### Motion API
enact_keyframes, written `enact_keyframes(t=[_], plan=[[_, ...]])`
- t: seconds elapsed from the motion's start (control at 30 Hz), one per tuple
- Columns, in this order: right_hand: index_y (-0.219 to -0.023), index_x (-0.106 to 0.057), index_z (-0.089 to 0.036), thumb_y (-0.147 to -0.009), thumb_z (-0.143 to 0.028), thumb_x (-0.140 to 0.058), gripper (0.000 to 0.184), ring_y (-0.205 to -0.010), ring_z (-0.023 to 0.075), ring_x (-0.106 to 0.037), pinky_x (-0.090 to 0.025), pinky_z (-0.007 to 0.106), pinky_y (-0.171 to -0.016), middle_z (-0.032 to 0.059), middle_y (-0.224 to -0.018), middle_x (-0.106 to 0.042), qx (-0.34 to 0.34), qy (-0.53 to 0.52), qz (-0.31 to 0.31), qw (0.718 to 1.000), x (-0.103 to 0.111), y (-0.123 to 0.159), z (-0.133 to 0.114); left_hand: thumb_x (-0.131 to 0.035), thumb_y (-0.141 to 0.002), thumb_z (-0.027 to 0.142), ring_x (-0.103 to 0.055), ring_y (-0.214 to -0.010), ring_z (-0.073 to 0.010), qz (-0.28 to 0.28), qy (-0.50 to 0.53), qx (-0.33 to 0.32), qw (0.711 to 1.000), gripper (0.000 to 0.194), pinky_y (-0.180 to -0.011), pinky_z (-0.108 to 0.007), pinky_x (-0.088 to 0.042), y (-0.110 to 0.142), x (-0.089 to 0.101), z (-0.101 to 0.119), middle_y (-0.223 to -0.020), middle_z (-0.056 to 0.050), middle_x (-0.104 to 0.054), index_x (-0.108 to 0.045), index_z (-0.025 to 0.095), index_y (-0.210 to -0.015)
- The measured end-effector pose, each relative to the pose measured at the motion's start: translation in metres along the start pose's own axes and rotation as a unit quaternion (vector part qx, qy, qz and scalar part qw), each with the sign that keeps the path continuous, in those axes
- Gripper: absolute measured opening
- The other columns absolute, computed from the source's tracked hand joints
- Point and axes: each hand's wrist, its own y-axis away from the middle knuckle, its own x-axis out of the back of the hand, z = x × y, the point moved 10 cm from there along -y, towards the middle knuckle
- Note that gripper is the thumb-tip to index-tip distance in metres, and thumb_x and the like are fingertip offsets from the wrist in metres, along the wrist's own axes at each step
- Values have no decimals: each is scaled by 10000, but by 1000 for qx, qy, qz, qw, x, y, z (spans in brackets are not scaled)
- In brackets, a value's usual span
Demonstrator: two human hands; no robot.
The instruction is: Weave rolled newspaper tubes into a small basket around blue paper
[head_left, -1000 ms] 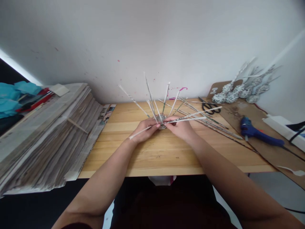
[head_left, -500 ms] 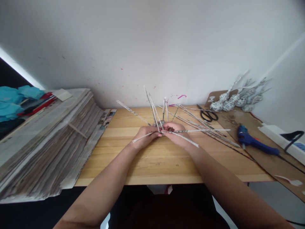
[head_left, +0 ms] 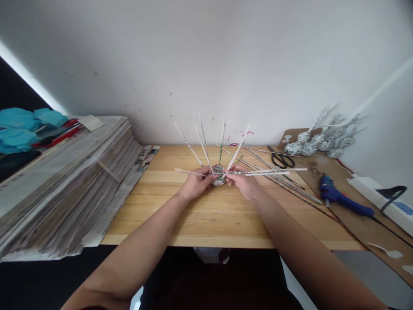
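"Where's the weave?"

"Between the left hand and right hand, at the desk; resting or lifted, I can't tell."

"Their grip?"

"Narrow: each pinches the side nearest it, with a long stick held across the top."

"Scissors?"

"Beyond the right hand, near some loose sticks."

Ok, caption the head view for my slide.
Left hand and right hand hold a woven piece with paper sticks fanning out.
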Motion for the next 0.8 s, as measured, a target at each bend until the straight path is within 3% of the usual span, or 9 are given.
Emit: enact_keyframes(t=[0.17, 0.3, 0.4, 0.6, 0.8], plan=[[-791, -707, -204, -707, -457, -782, 277, -757, 177, -636, -483, 280, -631, 33, -794, -718, 25, -7, -53, 998, -7, 5, -9, -724, -802, 561, -556, -480, -110, 13, 48, 61, 997, 426, -463, -212, -425, 0, 3, -11, -563, 20, -583, -548, 174, -764], [-943, -768, -226, -783, -408, -723, 247, -907, 208, -679, -527, 316, -725, 65, -1054, -771, 75, 84, -81, 990, -16, 11, -23, -734, -795, 569, -574, -479, -104, 22, 47, 57, 997, 431, -457, -211, -445, 0, 5, -10, -612, 18, -613, -590, 163, -807], [-944, -765, -234, -815, -382, -702, 207, -1089, 238, -677, -542, 359, -881, 70, -1221, -744, 108, 110, -92, 984, -24, 15, -31, -722, -809, 568, -593, -482, -111, 21, 45, 61, 997, 424, -459, -215, -463, -1, 5, -11, -625, 18, -623, -610, 161, -838], [-1005, -723, -234, -880, -426, -666, 236, -1119, 253, -684, -535, 404, -961, 101, -1214, -730, 186, 128, -87, 970, -26, 20, -35, -695, -846, 495, -614, -500, -136, 11, 2, 58, 998, 345, -481, -232, -476, -1, 5, -12, -610, 10, -636, -651, 157, -894], [-850, -674, -233, -920, -464, -630, 246, -1184, 267, -671, -541, 388, -925, 121, -1284, -714, 197, 187, -88, 959, -30, 23, -41, -672, -870, 425, -610, -538, -132, 2, -27, 30, 999, 289, -519, -235, -468, 0, 3, -5, -697, -3, -677, -689, 164, -992]])
